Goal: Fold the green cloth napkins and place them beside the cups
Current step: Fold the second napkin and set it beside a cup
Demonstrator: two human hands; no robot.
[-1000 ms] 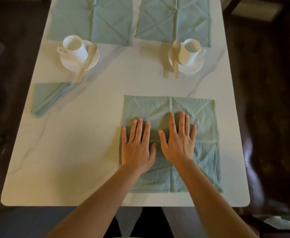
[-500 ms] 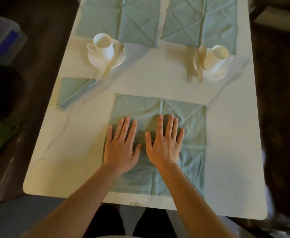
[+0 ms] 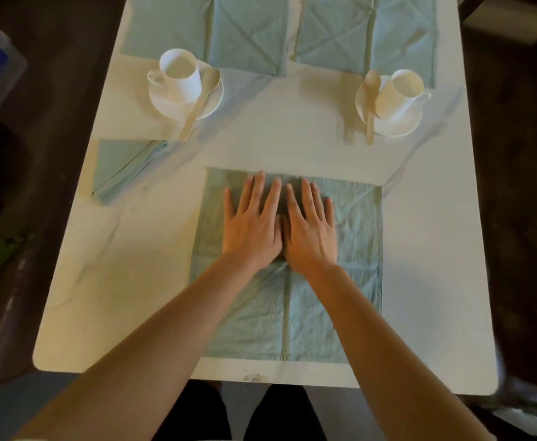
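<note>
Here, on the near half of the white bench (image 3: 426, 249), a green napkin (image 3: 349, 281) spread flat and open, creased down its middle and across its corners. Pressed on the far half of that napkin, side by side and touching at the thumbs: the left hand (image 3: 251, 229) and the right hand (image 3: 312, 232), both flat, palms down, fingers stretched wide and pointing away from the body, gripping nothing. Fingertips just short of the napkin's far edge. Forearms bare, crossing the napkin's near half.

Beyond the napkin and to its left, a white cup (image 3: 180, 75) upright on a saucer (image 3: 211, 105), with a pale spoon (image 3: 198, 105) leaning across the saucer's rim onto the bench. Left of the napkin, nearer than that cup, a folded napkin (image 3: 120, 168) lying at the bench's left edge. Beyond the napkin and to its right, a second cup (image 3: 399, 92) on a second saucer (image 3: 402, 127), with a second spoon (image 3: 370, 106) across its left side. Farther still beyond the napkin, past both cups, two more napkins lying open: one (image 3: 248, 30) behind the left cup, one (image 3: 400, 30) behind the right cup.
</note>
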